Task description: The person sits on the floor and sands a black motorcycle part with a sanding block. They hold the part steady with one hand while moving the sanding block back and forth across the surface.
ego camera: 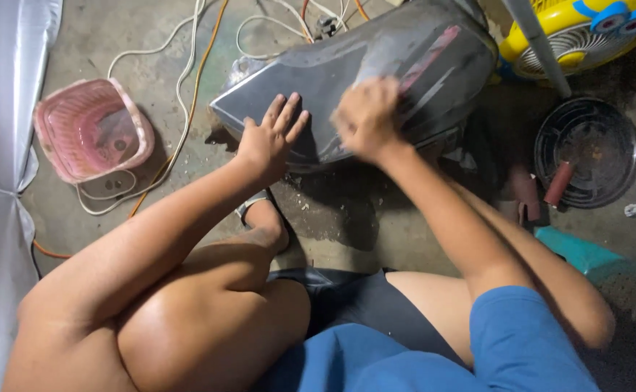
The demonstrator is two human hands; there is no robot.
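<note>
A person sits low on a concrete floor [347, 225], seen from above, knees drawn up, working on a dark grey motorcycle body panel [376, 65] that lies on the floor just ahead of the feet, its pointed end toward the left; the left hand [268, 141] lies flat on that pointed end with fingers spread, steadying it; the right hand [365, 116] is blurred with motion and pressed against the middle of the panel, fingers curled together, and whether it grips a cloth or abrasive sheet underneath cannot be told.

The panel could well skid or rock on the hard floor if the steadying palm eases off while the other presses; rubbing too long in one spot may cut through the finish unevenly; the loose white and orange cables [187, 87] beside the panel could snag a wrist or a foot.

The panel looks curved and smooth, dull grey with pale scuffed streaks and a faded reddish stripe; a pink plastic basin [89, 131] sits to the left, a yellow floor fan [586, 29] and a round dark tray [586, 152] to the right.
</note>
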